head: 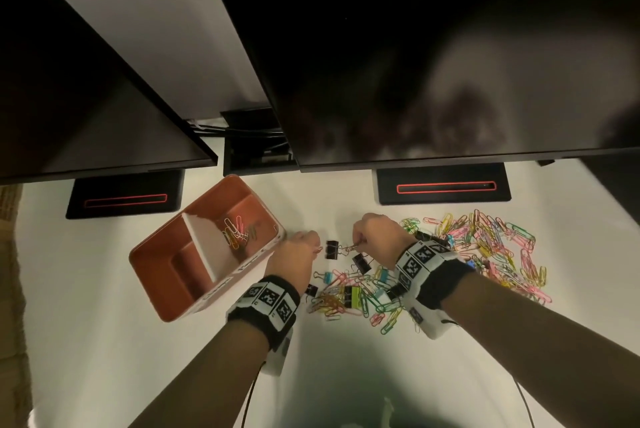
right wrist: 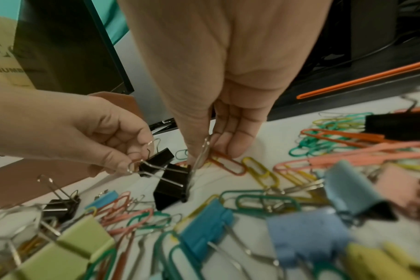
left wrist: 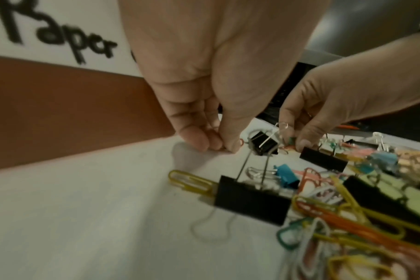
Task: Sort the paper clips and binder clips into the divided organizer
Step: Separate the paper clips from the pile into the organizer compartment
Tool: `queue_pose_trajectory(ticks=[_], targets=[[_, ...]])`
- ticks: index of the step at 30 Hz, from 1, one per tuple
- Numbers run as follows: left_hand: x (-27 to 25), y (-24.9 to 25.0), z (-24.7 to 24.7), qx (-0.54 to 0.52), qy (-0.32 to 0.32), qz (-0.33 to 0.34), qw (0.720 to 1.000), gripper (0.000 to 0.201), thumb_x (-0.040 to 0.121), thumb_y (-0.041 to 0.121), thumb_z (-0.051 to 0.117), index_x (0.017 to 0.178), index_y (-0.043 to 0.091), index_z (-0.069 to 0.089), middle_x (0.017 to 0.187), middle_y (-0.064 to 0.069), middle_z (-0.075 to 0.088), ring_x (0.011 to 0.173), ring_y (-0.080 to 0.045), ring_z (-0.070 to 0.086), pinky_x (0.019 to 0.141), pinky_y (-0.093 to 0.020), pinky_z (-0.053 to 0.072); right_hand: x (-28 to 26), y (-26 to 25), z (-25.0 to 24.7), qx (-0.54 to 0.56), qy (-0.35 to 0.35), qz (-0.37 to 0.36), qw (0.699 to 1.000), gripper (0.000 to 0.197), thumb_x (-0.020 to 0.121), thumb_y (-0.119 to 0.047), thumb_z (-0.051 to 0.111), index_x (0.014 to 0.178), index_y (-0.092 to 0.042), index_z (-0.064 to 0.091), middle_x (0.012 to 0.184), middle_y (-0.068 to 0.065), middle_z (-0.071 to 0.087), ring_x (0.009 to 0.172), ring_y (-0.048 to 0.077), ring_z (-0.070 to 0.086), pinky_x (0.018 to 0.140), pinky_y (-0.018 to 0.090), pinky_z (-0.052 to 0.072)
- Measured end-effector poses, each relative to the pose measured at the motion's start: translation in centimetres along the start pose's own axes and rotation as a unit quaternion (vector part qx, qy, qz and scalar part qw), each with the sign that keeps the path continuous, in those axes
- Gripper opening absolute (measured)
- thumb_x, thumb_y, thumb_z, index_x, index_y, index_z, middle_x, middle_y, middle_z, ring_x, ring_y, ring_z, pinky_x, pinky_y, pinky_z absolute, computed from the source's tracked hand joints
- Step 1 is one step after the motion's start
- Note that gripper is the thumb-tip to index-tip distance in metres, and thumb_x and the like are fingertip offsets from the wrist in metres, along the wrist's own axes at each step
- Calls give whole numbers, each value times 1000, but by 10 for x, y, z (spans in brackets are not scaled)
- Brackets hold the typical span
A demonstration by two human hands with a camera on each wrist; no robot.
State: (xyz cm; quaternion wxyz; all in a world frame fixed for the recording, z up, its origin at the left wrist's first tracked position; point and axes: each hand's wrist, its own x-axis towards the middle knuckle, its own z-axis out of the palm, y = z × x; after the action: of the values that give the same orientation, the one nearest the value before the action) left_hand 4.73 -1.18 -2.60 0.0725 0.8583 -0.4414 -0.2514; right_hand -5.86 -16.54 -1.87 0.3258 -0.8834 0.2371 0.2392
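Hanging between both hands (head: 346, 247): black binder clip (head: 332, 249)

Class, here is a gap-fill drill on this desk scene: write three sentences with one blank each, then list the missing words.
1. The paper clips already sorted lie in the orange organizer, in the compartment on the side whose label reads ____.
2. The left hand pinches the wire handle of a small ____ binder clip.
3. Most of the loose paper clips lie on the white table beyond the ____ hand.

Missing words: Paper; black; right
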Motion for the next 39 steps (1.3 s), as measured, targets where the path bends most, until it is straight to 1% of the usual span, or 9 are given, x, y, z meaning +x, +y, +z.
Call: queue_pose_trajectory(ticks=[5, 9, 13, 16, 22, 26, 32, 35, 39], targets=[[-32, -16, -8, -117, 76, -39, 989, 8, 87, 10, 58, 90, 12, 65, 96, 3, 58, 89, -9, 56, 78, -22, 45, -1, -3, -1, 18, 0, 7, 1000, 16, 87, -10, 57, 102, -12, 63, 108, 5, 64, 100, 21, 59, 87, 30, 50], [-72, -38, 1, -156, 74, -92, 981, 3, 84, 15, 64, 85, 17, 65, 86, 5, 61, 76, -11, 58, 74, -25, 49, 0, -10, -4, -26, -28, 9, 999, 22, 89, -8, 54, 107, -11, 67, 114, 6, 64, 104, 23, 60, 92, 32, 50], [-87, -50, 13, -170, 56, -112, 977, 20, 84, 16, 64, 104, 22, 62, 82, 7, 59, 78, -11, 57, 77, -23, 47, -2, -13, -2, -41, -19, 6, 999, 24, 91, -7, 50, 107, -11, 67, 116, 8, 62, 104, 26, 60, 93, 33, 50], [-77, -48, 20, -127, 31, -63, 989, 32, 86, 14, 60, 117, 23, 58, 85, 7, 54, 78, -12, 52, 79, -24, 45, -6, -13, 1, -38, -4, 17, 999, 22, 91, -9, 50, 105, -13, 66, 115, 7, 63, 103, 25, 59, 92, 34, 50], [-58, -40, 28, -108, 44, -71, 991, 8, 86, 14, 60, 92, 10, 64, 93, -2, 54, 86, -21, 56, 82, -31, 48, -10, -18, 0, -47, -14, 37, 998, 20, 89, -11, 55, 105, -13, 66, 112, 5, 65, 103, 24, 60, 91, 34, 50], [-57, -41, 29, -87, 49, -56, 993, 9, 86, 14, 61, 91, 7, 65, 98, -6, 54, 88, -21, 55, 84, -30, 47, -12, -21, -1, -61, -33, 44, 997, 23, 90, -12, 54, 110, -13, 67, 115, 6, 65, 105, 27, 60, 92, 32, 50], [-71, -44, 19, -112, 55, -55, 991, 3, 88, 13, 57, 89, 11, 59, 87, -5, 60, 85, -23, 56, 75, -31, 46, -17, -16, 1, -48, -36, 27, 998, 21, 89, -13, 58, 108, -9, 68, 113, 6, 67, 105, 23, 60, 89, 26, 45], [-85, -29, 9, -163, 58, 3, 985, 11, 86, 12, 61, 97, 14, 61, 84, 1, 59, 80, -17, 57, 74, -28, 47, -21, -13, 0, -38, -21, 18, 999, 21, 89, -13, 58, 108, -10, 68, 111, 4, 68, 103, 22, 60, 87, 24, 45], [-99, -3, 15, -189, -47, 43, 980, 34, 85, 19, 63, 118, 22, 57, 90, 6, 62, 84, -11, 58, 81, -24, 49, -27, -9, -4, -2, 51, -29, 998, 16, 87, -13, 60, 101, -11, 69, 103, 4, 70, 96, 19, 62, 78, 19, 41]])
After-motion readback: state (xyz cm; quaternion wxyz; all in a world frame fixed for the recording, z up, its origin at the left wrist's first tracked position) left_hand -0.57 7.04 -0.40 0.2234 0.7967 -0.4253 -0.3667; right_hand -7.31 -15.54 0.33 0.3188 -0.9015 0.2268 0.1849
